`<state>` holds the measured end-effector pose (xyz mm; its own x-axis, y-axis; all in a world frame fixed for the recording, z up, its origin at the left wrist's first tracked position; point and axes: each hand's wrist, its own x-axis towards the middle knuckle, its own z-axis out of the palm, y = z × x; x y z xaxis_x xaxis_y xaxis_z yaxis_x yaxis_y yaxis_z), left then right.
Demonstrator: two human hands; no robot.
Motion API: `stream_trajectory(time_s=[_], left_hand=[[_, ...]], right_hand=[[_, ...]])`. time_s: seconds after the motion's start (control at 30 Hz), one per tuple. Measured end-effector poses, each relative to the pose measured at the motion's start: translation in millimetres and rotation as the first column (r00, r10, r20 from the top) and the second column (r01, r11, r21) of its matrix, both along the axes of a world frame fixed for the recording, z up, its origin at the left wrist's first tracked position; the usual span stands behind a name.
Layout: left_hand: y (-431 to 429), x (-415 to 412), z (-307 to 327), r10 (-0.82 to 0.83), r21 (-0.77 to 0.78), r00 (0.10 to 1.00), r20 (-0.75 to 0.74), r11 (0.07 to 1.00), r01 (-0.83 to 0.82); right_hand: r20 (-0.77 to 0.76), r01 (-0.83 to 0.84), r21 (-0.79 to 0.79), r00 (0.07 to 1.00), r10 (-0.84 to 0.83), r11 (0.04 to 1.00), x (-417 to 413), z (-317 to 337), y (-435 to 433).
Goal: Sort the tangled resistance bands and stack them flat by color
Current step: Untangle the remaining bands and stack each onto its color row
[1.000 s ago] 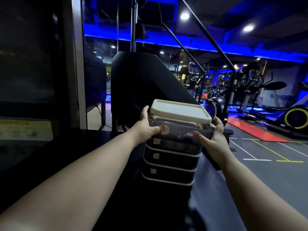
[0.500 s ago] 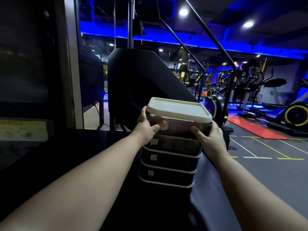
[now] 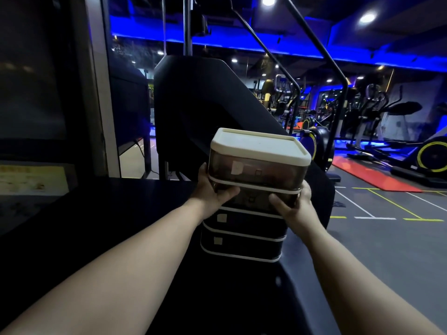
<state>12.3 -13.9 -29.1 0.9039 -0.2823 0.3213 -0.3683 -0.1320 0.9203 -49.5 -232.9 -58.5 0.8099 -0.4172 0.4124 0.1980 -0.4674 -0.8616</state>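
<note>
Glass panelling [image 3: 36,93], dark, fills the far left, with a yellow sign [image 3: 31,177] low on it and a pale metal pillar [image 3: 96,93] beside it. Below runs a black surface [image 3: 108,213]. The left hand [image 3: 212,192] reaches out over the surface and grips the left front corner of a drawer stack [image 3: 256,170]. Its fingers curl across the front of the second tier and its thumb lies up the side of the top tier.

The drawer stack stands upright on the surface, four tiers with white rims and a cream lid [image 3: 258,143]. The top two tiers are smoky and half see-through, the lower two dark. Whether the resistance bands lie inside cannot be told, since the contents show only as dim brown shapes. Behind rises a black stair machine [image 3: 205,105].

The right hand [image 3: 294,206] clasps the right front corner at the same tier, thumb on the front and fingers wrapped round the side. Further right, a red mat [image 3: 370,176] lies on the grey floor [image 3: 387,238] near a bike with a yellow-ringed wheel [image 3: 433,154].
</note>
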Motion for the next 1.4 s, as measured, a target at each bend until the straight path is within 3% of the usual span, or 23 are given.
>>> stream_trajectory(time_s=[0.1, 0.23, 0.5, 0.63, 0.97, 1.4], left_hand=[[15.3, 8.0, -29.6, -0.026, 0.191, 0.997, -0.069, 0.981, 0.039], [20.8, 8.3, -55.5, -0.064, 0.348, 0.992, -0.109, 0.932, 0.099], [18.4, 12.4, -83.7, -0.01, 0.355, 0.995, -0.104, 0.934, 0.047], [17.3, 18.0, -88.1, 0.039, 0.378, 0.994, -0.101, 0.926, 0.002], [23.8, 46.7, -91.2, 0.105, 0.368, 0.985, -0.136, 0.929, -0.048], [19.9, 110.1, -85.9, 0.236, 0.399, 0.961, -0.147, 0.903, -0.161]], right_hand=[[-0.075, -0.098, 0.007, 0.992, 0.098, 0.995, -6.4, -26.5, 0.5], [-0.082, -0.111, -0.113, 0.991, 0.102, 0.987, -7.7, -47.4, -0.4], [-0.322, -0.106, -0.233, 0.947, 0.026, 0.967, -9.5, -59.0, 0.3], [-0.338, -0.069, -0.259, 0.941, -0.024, 0.963, -2.2, -62.1, 0.7], [-0.278, -0.105, -0.265, 0.96, 0.028, 0.958, 40.9, -64.1, 7.3], [-0.311, -0.158, -0.261, 0.948, 0.072, 0.952, 126.0, -65.7, 3.5]])
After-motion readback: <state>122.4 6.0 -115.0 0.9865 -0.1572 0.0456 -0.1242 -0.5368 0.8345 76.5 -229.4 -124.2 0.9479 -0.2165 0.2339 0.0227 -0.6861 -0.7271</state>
